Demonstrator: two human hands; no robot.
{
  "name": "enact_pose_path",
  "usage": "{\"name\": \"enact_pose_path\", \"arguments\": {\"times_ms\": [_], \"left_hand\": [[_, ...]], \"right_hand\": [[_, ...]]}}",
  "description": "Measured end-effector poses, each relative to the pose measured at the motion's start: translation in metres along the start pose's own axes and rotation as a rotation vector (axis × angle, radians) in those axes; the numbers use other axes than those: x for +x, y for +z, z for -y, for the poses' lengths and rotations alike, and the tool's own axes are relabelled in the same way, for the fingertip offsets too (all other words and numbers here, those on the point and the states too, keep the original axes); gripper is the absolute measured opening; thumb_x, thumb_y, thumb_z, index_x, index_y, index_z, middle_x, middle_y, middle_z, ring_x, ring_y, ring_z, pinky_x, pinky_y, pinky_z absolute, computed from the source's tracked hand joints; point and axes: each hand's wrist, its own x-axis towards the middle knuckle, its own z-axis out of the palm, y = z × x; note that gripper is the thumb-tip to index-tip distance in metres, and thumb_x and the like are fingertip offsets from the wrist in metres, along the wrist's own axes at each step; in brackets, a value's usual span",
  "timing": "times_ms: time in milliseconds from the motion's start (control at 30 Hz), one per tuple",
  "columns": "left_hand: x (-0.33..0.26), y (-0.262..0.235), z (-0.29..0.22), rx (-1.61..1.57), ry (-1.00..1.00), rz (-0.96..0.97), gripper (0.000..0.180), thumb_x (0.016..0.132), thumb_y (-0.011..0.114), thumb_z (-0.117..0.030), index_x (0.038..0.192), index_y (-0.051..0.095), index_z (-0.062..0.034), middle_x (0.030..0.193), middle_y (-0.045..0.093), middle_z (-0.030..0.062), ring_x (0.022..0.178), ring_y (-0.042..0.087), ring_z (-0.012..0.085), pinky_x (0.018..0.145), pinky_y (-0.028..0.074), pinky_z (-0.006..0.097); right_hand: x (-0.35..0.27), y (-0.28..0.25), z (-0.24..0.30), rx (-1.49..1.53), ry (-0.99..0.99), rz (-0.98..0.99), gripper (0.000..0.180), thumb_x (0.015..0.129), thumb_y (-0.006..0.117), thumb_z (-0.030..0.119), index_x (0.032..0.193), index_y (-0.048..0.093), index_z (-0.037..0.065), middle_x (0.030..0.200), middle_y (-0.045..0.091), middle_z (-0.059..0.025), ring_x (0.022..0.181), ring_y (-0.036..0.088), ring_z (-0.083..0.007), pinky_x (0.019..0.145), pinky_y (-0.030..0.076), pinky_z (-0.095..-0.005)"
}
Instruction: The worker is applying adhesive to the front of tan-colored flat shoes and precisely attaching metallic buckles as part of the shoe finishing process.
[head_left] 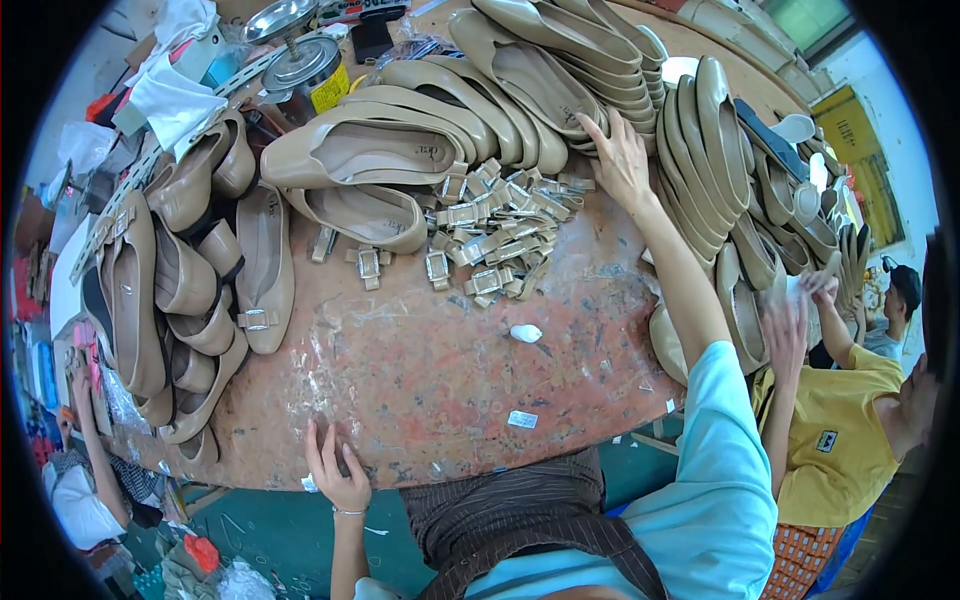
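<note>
My right hand (622, 165) reaches to the far pile of beige shoes, its fingers over the heel end of a beige pump (525, 78) on top. My left hand (338, 478) lies at the table's near edge with its fingers stretched out, holding nothing. Between the shoes and me is a heap of beige bow trims (495, 225) with shiny buckles. A beige shoe (365, 150) rests on its side behind the heap, with another beige shoe (375, 217) below it. A small white bottle (525, 333) lies on the worn reddish table (420, 380).
Shoes stand piled at the left (155, 290), one flat carrying a bow (258, 320). Nested shoes (705, 170) line the right side. A metal tin (300, 65) stands at the back left. A co-worker in a yellow shirt (840, 440) works close on my right, hands blurred.
</note>
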Motion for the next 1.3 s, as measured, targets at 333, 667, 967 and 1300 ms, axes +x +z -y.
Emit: {"name": "enact_pose_path", "arguments": {"times_ms": [333,667,967,1300], "left_hand": [[-0.002,0.000,0.000,0.036,0.017,-0.017,0.028,0.083,0.053,0.001,0.109,0.063,0.0024,0.131,0.050,0.0238,0.116,0.051,0.0404,0.101,0.039,0.047],[-0.002,0.000,0.002,-0.013,0.020,-0.013,0.029,0.083,0.054,0.000,0.110,0.063,0.0018,0.131,0.050,0.0215,0.116,0.051,0.0389,0.101,0.039,0.047],[0.040,-0.003,-0.076,-0.908,-0.232,-0.031,0.076,0.086,0.063,-0.030,0.145,0.023,-0.0024,0.146,0.031,0.0183,0.134,0.032,0.0311,0.108,0.029,0.043],[0.035,-0.059,-0.140,-1.290,-0.478,-0.139,0.095,0.078,0.070,-0.010,0.149,0.007,-0.0050,0.141,0.034,0.0154,0.124,0.041,0.0269,0.103,0.035,0.035]], "right_hand": [[0.021,-0.061,-0.003,0.113,0.035,0.000,0.053,0.064,0.071,0.014,0.113,0.052,0.018,0.109,0.058,-0.0094,0.093,0.063,-0.0324,0.073,0.053,-0.0413],[-0.019,-0.212,-0.012,0.094,0.268,0.103,0.055,0.062,0.076,0.022,0.112,0.054,0.014,0.097,0.065,-0.0130,0.085,0.064,-0.0328,0.073,0.050,-0.0399],[-0.060,-0.296,0.086,1.077,0.478,-0.228,0.050,0.066,0.082,0.007,0.104,0.050,0.003,0.097,0.064,-0.0121,0.087,0.065,-0.0186,0.076,0.053,-0.0297],[-0.180,-0.255,0.305,1.234,-0.047,0.099,0.061,0.071,0.076,0.019,0.123,0.046,0.012,0.117,0.049,-0.0244,0.085,0.064,-0.0372,0.064,0.056,-0.0418]]}}
